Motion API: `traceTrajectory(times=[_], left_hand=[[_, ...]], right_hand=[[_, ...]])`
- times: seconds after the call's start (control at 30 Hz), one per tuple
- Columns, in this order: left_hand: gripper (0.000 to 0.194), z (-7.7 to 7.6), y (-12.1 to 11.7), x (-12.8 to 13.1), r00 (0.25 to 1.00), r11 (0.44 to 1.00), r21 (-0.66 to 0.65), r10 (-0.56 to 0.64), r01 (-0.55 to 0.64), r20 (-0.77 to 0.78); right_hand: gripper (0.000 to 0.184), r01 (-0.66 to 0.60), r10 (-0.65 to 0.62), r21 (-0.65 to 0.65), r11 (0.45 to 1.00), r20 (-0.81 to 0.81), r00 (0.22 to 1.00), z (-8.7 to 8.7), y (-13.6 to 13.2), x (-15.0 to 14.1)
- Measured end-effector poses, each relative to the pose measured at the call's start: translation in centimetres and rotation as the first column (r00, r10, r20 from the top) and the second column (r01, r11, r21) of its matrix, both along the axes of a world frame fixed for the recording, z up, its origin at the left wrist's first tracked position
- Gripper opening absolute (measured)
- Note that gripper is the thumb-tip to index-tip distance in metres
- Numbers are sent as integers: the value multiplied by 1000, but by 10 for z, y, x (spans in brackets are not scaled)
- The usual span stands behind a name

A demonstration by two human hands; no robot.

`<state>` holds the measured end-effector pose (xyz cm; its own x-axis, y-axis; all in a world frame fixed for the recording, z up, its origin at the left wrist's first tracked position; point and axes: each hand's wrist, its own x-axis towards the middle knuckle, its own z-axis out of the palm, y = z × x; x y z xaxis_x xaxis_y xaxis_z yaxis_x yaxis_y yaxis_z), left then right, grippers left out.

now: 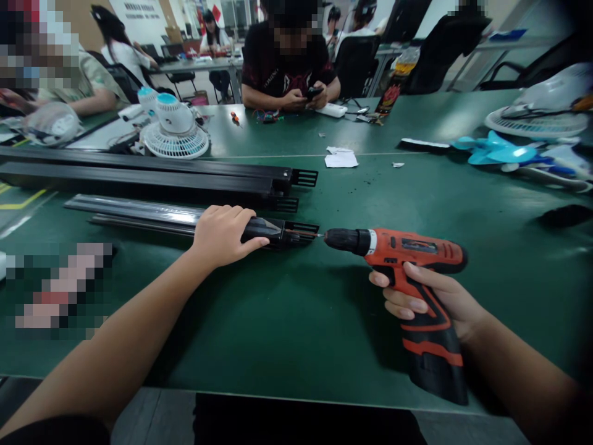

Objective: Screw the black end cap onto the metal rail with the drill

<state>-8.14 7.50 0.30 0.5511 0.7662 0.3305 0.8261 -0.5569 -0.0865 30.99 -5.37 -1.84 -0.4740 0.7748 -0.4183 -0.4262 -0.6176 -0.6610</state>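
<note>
1. The black profile lay on the left part of the desk, its long axis roughly parallel to the near edge, its slotted end toward the right edge.
2. My left hand was nearer; its fingers grasped the black profile close to that end.
3. My right hand had fingers wrapped around the orange drill; its bit pointed left there, but contact I could not tell.

Drill: smooth plastic casing, satin to my eye. Long dark bar: smooth, glossy highlight. Tabletop: smooth, soft sheen. Fan blades: shiny plastic. Scrap: matt, creased paper.
</note>
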Motion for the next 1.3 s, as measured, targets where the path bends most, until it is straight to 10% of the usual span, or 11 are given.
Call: traceTrajectory(times=[1.3], left_hand=[[78, 1, -1, 0, 1000, 1000, -16, 5, -5, -5]], right_hand=[[33, 9, -11, 52, 999, 51, 999, 1, 1, -1]])
